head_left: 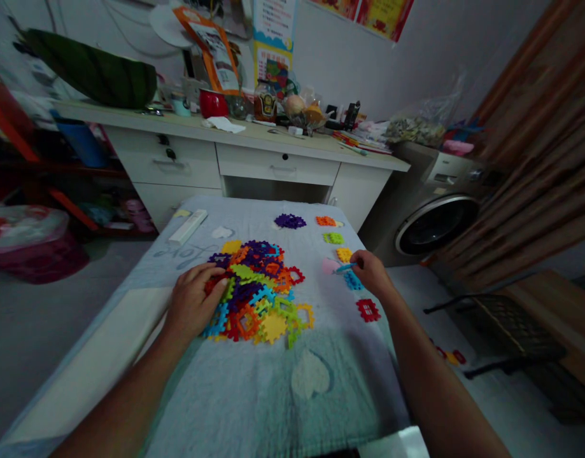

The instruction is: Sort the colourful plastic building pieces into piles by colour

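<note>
A mixed pile of notched plastic interlocking building pieces (pixel 258 286), in purple, orange, red, yellow, green and blue, lies on the cloth-covered table. My left hand (pixel 194 296) rests at the pile's left edge, thumb and fingers apart around a dark red piece; the fingertips are partly hidden. My right hand (pixel 368 270) pinches a blue interlocking piece (pixel 345 268), seen edge-on, just above the blue pieces (pixel 353 280) at the right. In the same column lie orange (pixel 325 221), green (pixel 333 238), yellow (pixel 344 254) and red pieces (pixel 368 310). Purple pieces (pixel 290 221) form a separate group at the back.
A white oblong box-like object (pixel 188 227) lies at the table's back left. Behind stands a cluttered white desk (pixel 282 166), with a washing machine (pixel 430 203) to its right. A dark-framed chair (pixel 516 331) and several coloured pieces (pixel 449 356) are on the right side.
</note>
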Available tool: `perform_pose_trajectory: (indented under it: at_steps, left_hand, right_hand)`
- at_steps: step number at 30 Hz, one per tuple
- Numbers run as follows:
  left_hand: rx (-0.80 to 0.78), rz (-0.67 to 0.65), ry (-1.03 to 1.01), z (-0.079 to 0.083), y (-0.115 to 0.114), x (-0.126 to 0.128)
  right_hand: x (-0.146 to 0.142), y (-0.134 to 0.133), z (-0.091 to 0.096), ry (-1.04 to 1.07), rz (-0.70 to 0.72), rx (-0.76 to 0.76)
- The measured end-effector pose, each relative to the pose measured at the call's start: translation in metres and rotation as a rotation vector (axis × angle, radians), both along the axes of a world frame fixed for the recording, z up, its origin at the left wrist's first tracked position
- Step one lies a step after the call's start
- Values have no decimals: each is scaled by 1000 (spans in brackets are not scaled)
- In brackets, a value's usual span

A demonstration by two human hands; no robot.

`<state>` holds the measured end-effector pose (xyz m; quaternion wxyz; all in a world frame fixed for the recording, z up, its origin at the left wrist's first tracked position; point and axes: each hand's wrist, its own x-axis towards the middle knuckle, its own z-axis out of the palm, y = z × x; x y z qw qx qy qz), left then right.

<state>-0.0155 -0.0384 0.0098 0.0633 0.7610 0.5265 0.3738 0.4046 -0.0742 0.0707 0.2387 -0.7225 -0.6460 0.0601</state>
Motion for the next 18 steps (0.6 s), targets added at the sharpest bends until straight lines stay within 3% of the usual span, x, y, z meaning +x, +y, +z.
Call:
perform_pose_trajectory:
  at_steps: [6,18]
  left_hand:
    - [6,0,-23,2,-1,1]
    - [9,7,-16,1,-2,0]
  right_hand:
    - [3,-22,-11,-98,122,-52]
    - [-8,-28,-12,-273,111,-201]
